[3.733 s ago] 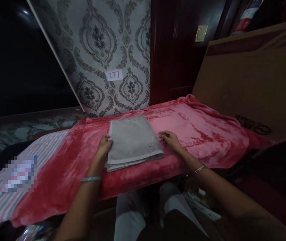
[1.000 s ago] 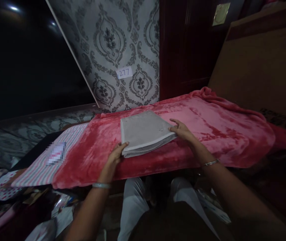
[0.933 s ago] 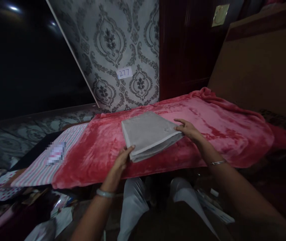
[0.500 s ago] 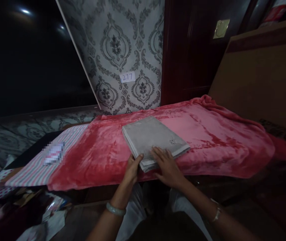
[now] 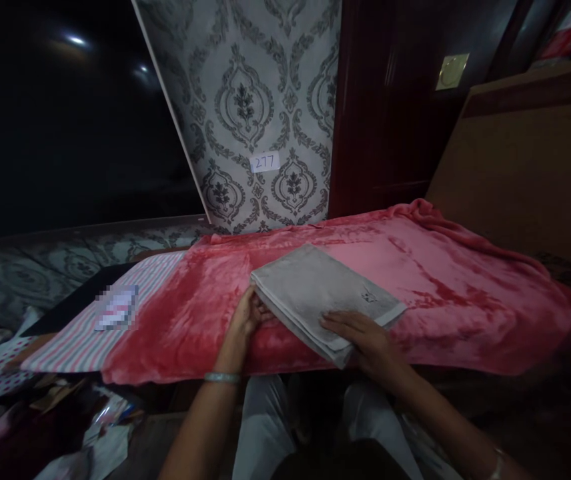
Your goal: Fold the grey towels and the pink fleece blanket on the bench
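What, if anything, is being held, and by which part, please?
Possibly the folded grey cloth: left grip against its left corner, right grip on top by its near corner.

Centre: a folded rectangular cloth of plain grey fabric [image 5: 310, 287], a small dark motif [image 5: 368, 296] towards its three o'clock. Beneath it, a plush fabric blanket [image 5: 465, 293] of mottled crimson and paler pink. Eight o'clock: a flat fabric sheet [image 5: 78, 343] striped pink, white and grey-blue. Twelve o'clock: pale grey paper wallpaper [image 5: 245, 107] with charcoal damask medallions. One o'clock: a glossy dark red upright panel [image 5: 390, 133]. Ten o'clock: a flat black screen [image 5: 80, 133].
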Demonstrator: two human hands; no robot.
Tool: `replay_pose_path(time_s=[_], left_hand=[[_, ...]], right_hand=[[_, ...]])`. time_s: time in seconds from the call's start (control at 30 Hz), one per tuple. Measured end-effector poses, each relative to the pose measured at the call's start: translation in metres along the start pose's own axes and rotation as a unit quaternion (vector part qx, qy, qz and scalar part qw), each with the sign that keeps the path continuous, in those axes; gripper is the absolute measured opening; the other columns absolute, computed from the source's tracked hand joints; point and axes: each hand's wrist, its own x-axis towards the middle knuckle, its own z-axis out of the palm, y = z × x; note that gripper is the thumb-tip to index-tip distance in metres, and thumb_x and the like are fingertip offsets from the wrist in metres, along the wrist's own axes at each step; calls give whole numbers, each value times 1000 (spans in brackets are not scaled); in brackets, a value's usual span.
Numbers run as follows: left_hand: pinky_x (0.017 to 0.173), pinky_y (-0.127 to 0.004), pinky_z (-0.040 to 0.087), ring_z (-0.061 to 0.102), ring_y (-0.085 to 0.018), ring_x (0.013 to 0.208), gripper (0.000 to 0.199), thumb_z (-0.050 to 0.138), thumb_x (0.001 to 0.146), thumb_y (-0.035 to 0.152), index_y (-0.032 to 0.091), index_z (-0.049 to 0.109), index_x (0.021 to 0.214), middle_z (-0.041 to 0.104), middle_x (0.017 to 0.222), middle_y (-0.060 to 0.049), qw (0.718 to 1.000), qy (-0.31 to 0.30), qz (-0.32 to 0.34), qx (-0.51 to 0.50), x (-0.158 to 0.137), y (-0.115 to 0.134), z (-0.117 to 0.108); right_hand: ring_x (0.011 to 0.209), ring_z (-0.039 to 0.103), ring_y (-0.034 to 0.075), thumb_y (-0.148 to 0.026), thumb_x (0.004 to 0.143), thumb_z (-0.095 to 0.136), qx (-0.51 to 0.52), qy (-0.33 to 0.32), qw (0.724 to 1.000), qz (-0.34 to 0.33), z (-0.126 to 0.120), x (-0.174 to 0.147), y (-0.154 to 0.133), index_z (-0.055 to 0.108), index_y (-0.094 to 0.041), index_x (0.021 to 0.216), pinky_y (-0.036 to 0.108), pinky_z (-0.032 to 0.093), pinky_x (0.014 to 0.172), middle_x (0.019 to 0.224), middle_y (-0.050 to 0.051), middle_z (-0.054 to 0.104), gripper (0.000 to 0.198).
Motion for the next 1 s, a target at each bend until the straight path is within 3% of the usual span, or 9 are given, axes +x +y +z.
replay_pose_path(time_s=[0.1, 0.2, 0.33, 0.53, 0.67, 0.77, 0.83, 0.9, 1.0], left_hand=[[61, -36, 55, 64, -20, 55, 50, 64, 72, 70, 21, 59, 86, 64, 64, -4, 998, -2, -45, 54, 10, 14, -3], [54, -33, 52, 60, -19, 48, 44, 69, 69, 61, 20, 57, 78, 59, 55, -2, 994, -21, -36, 101, 10, 13, -1], [48, -27, 49, 56, -15, 44, 30, 72, 60, 35, 20, 54, 79, 58, 54, 2, 994, -20, 27, 105, -5, 19, 9], [36, -22, 34, 46, -10, 38, 30, 67, 58, 31, 21, 54, 83, 54, 55, 5, 973, -40, 211, 81, -56, 64, 29], [39, -24, 35, 45, -11, 41, 21, 62, 61, 29, 22, 52, 78, 51, 56, 4, 964, -16, 247, 98, -73, 94, 42], [43, -25, 38, 45, -11, 41, 16, 59, 66, 27, 22, 49, 76, 49, 55, 4, 969, 45, 226, 92, -70, 123, 54], [48, -26, 42, 49, -11, 45, 15, 60, 69, 26, 22, 50, 79, 53, 59, 4, 961, 72, 258, 76, -69, 145, 60], [53, -25, 47, 55, -12, 54, 18, 65, 69, 25, 22, 53, 82, 58, 65, 4, 939, 57, 334, 64, -71, 164, 61], [55, -26, 53, 60, -14, 63, 25, 71, 65, 21, 25, 56, 84, 63, 72, 4, 912, 9, 406, 52, -71, 166, 45]], right_hand=[[120, 66, 22, -4, 81, 44, 34, -10, 999, 22, -36, -10, -5, 63, -35, 138, 44, 56, 101, 130, 5, 69, 67], [117, 68, 22, -8, 85, 47, 60, -3, 997, 58, -67, -13, -8, 67, -36, 133, 41, 57, 98, 126, 4, 72, 59], [107, 72, 24, -21, 91, 55, 92, 12, 991, 93, -108, -2, -15, 73, -36, 122, 39, 62, 91, 114, 4, 76, 40], [91, 75, 27, -41, 89, 66, 104, 101, 979, 145, -169, 17, -31, 76, -43, 112, 38, 66, 74, 104, 0, 78, 24], [74, 71, 23, -44, 85, 72, 75, 161, 975, 132, -174, 41, -11, 79, -35, 94, 35, 62, 65, 83, 0, 75, 15], [67, 66, 19, -48, 79, 76, 93, 169, 975, 106, -166, 84, 11, 77, -24, 84, 31, 58, 63, 73, 0, 71, 25], [75, 67, 19, -51, 80, 74, 120, 165, 975, 86, -162, 118, 24, 77, -21, 86, 33, 59, 72, 77, 1, 72, 31], [89, 69, 21, -50, 83, 71, 132, 171, 974, 62, -158, 146, 37, 77, -22, 92, 37, 58, 84, 87, 3, 74, 30], [110, 67, 24, -41, 89, 66, 102, 200, 974, 25, -140, 155, 65, 77, -24, 104, 43, 53, 100, 110, 6, 75, 26]])
